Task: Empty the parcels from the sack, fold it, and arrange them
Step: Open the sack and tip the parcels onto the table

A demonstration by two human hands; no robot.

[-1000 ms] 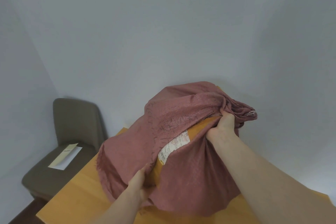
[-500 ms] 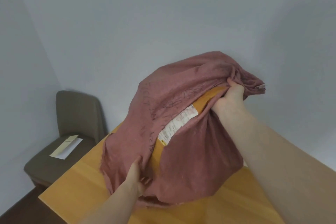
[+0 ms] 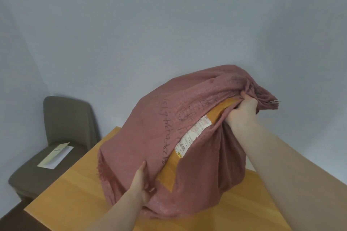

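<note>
A bulging dusty-pink fabric sack (image 3: 142, 137) with dark handwriting on it sits on the wooden table (image 3: 78, 189). Through its slit-like opening shows a brown cardboard parcel (image 3: 169, 172) with a white shipping label (image 3: 191, 137). My left hand (image 3: 143, 184) grips the sack's lower edge beside the opening. My right hand (image 3: 242, 112) grips the bunched cloth at the sack's upper right end, next to the parcel's top corner. The rest of the sack's contents is hidden by the cloth.
A grey-brown upholstered chair (image 3: 62, 137) stands at the table's left, with a white envelope (image 3: 55, 155) on its seat. Plain pale walls close in behind. The table's left edge runs diagonally near the chair.
The sack has sunk lower and tilted back toward the table after being lifted. My right hand came down with the bunched end. More of the parcel's lower part shows in the opening.
</note>
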